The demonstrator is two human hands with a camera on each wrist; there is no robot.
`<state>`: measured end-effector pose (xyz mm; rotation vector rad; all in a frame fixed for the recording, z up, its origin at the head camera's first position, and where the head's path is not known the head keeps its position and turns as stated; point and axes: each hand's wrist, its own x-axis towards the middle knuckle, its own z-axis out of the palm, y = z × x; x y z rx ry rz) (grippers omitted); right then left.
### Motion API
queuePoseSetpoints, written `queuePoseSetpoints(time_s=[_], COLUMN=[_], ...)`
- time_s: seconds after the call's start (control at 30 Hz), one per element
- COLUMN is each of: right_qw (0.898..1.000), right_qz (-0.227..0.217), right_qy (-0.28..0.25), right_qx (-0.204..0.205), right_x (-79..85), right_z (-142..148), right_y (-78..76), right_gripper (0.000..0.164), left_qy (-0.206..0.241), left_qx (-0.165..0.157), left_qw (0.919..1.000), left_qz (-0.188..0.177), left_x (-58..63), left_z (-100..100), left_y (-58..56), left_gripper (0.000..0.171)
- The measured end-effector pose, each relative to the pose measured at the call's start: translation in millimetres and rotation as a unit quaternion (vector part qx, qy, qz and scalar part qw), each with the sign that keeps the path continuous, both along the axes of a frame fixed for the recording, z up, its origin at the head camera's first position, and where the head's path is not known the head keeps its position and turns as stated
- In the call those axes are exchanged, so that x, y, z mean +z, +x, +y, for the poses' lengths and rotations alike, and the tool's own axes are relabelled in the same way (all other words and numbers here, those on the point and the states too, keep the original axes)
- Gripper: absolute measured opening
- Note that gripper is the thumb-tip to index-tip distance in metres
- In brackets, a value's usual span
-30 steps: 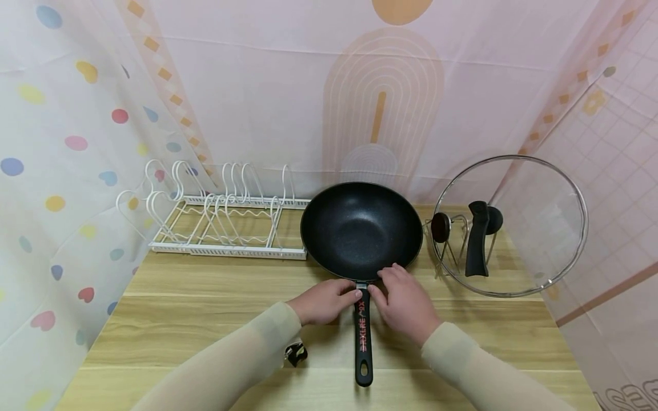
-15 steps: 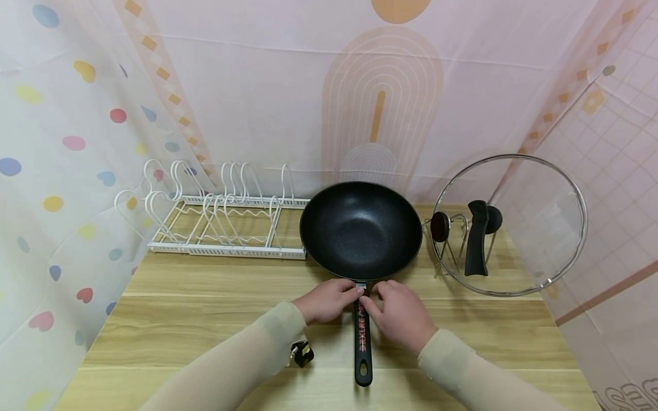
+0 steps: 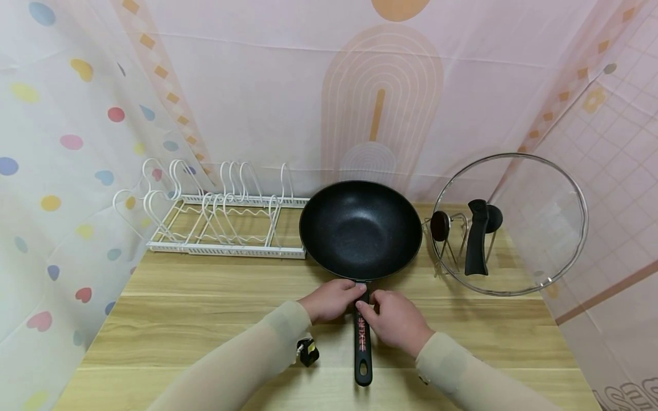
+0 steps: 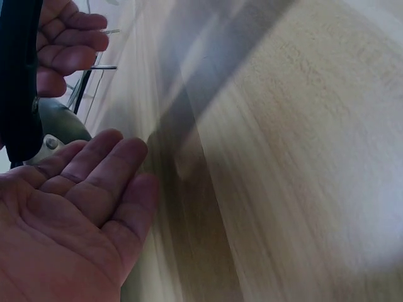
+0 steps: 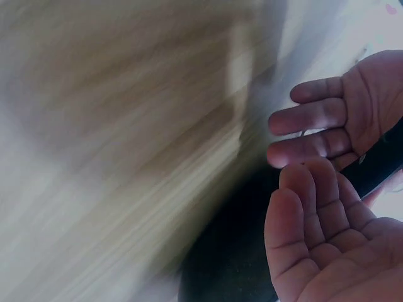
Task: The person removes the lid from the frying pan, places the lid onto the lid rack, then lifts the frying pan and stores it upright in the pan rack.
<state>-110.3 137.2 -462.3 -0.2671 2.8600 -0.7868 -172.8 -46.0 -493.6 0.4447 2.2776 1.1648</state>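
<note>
A black wok (image 3: pixel 360 228) is tilted toward me in the head view, its long handle (image 3: pixel 362 342) with red lettering pointing at me. My left hand (image 3: pixel 331 299) holds the handle close to the pan, thumb on top. In the left wrist view, the fingers (image 4: pixel 104 167) of this hand extend beneath the handle. Just nearer to me, my right hand (image 3: pixel 398 319) pinches the handle from the right, thumb on top. The right wrist view shows this hand's fingers (image 5: pixel 321 214) below the handle, alongside those of the left hand (image 5: pixel 371 100).
To the left of the wok stands a white wire rack (image 3: pixel 231 250) with upright loops. A glass lid (image 3: pixel 529 228) with a black handle leans on a small wire stand (image 3: pixel 452 262) at the right. Patterned curtains (image 3: pixel 257 103) hang behind the wooden table (image 3: pixel 205 308).
My right hand has moved from the pan's rim down and left to the handle, and its thumb now lies on top. The left hand has shifted slightly right along it. The wok has stayed put.
</note>
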Motion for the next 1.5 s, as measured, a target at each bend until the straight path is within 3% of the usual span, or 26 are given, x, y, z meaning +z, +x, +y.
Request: queuePoseSetpoints(time_s=[0.23, 0.43, 0.6, 1.07, 1.2, 1.37, 1.43, 1.5], right_qw=[0.997, 0.992, 0.988, 0.966, 0.943, 0.884, 0.866, 0.857], right_qz=[-0.06, -0.09, -0.11, -0.162, -0.206, -0.284, -0.303, -0.311], right_qy=[-0.047, -0.089, -0.11, -0.203, -0.262, -0.37, -0.398, -0.409], right_qx=[0.0, 0.009, 0.003, -0.002, -0.012, -0.017, -0.022, -0.024], right_x=[-0.5, -1.9, -4.0, -3.8, -4.7, -7.0, -7.1, -6.8], right_z=[-1.9, -3.2, -5.6, -9.7, -11.0, -11.5, -12.1, -12.8], right_y=[2.8, 4.4, 6.3, 7.3, 6.8, 7.5, 8.1, 8.8], right_gripper=[0.037, 0.042, 0.04, 0.029, 0.031, 0.038, 0.04, 0.04], left_qy=[0.026, 0.077, 0.113, 0.205, 0.229, 0.25, 0.262, 0.275], left_qx=[0.014, 0.025, 0.046, 0.054, 0.062, 0.071, 0.07, 0.067], left_qw=[0.9987, 0.9928, 0.9833, 0.9511, 0.9397, 0.9271, 0.9215, 0.9157], left_qz=[-0.041, -0.088, -0.135, -0.225, -0.246, -0.27, -0.278, -0.286], left_x=[-4.1, -6.5, -9.3, -12.9, -13.9, -13.8, -13.1, -12.9], left_z=[1.8, 4.5, 7.0, 10.6, 11.4, 12.3, 12.7, 13.1], left_y=[-2.5, -4.9, -5.6, -4.5, -3.7, -3.4, -3.1, -2.6], left_gripper=[0.051, 0.052, 0.052, 0.052, 0.05, 0.05, 0.05, 0.051])
